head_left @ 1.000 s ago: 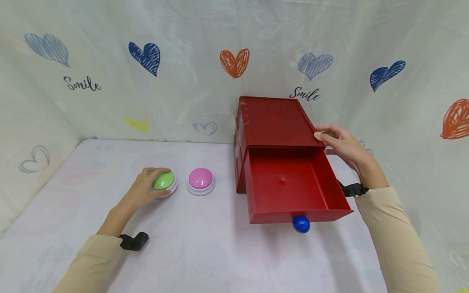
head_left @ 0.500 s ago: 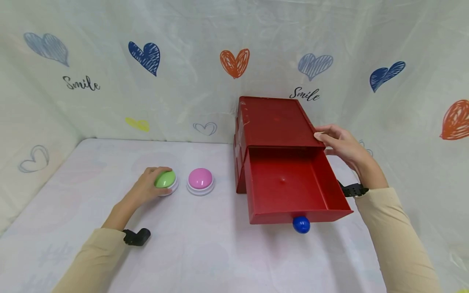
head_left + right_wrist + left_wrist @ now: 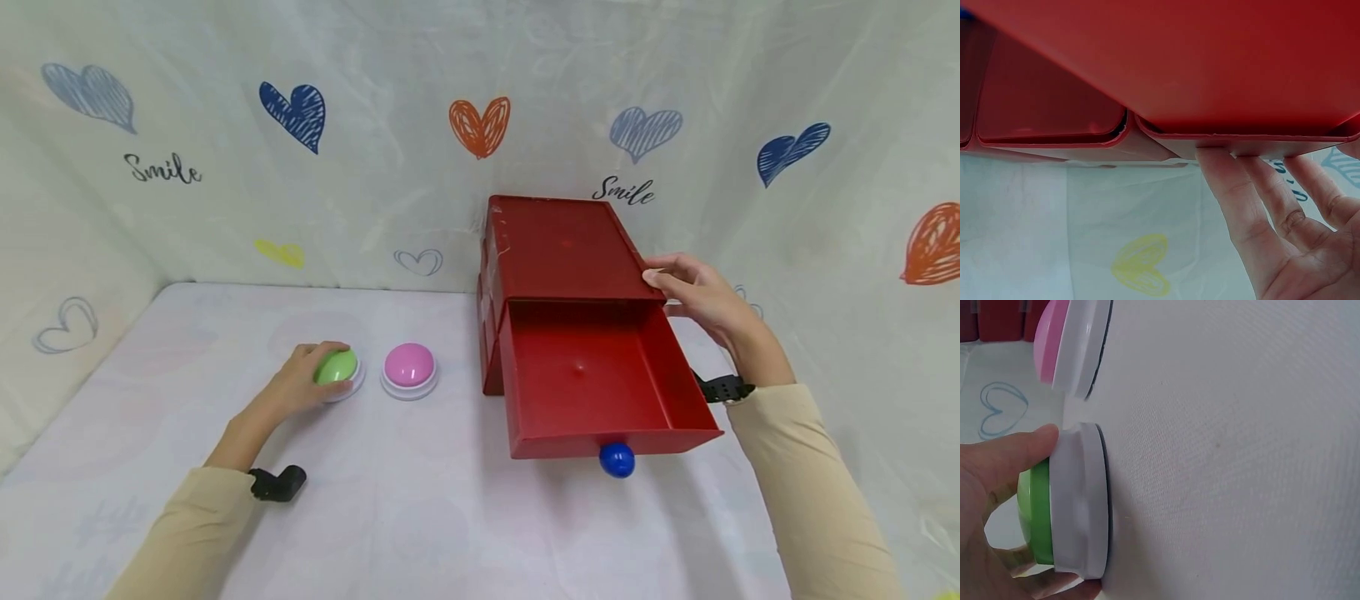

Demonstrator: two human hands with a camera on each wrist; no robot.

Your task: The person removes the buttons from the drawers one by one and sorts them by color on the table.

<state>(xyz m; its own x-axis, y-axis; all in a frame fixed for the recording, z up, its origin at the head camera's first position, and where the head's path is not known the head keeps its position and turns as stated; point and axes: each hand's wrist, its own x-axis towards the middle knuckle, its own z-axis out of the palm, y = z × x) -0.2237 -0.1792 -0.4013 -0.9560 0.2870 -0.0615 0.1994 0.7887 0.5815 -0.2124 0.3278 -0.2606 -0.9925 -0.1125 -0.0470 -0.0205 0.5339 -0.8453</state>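
My left hand (image 3: 295,382) grips a green push button (image 3: 337,367) with a white base, the thumb at one side of the base and fingers around the other. In the left wrist view the button's base (image 3: 1079,500) is down at the table. Just right of it sits a pink push button (image 3: 408,367) of the same shape. My right hand (image 3: 708,300) rests on a red drawer cabinet (image 3: 566,250), thumb on the top edge. Its nearly straight fingers (image 3: 1229,194) press the side wall. The cabinet's top drawer (image 3: 577,375), fitted with a blue knob (image 3: 617,460), is pulled out with nothing inside.
Both buttons and the cabinet stand on a white-covered table (image 3: 420,517). A pale curtain (image 3: 390,183) printed with hearts and "Smile" hangs right behind it. The open drawer juts out toward me. A black wrist strap (image 3: 279,483) is on the left arm.
My left hand and the green push button have shifted slightly right, toward the pink one, between the first frame and now. The right hand, cabinet and drawer have stayed put.
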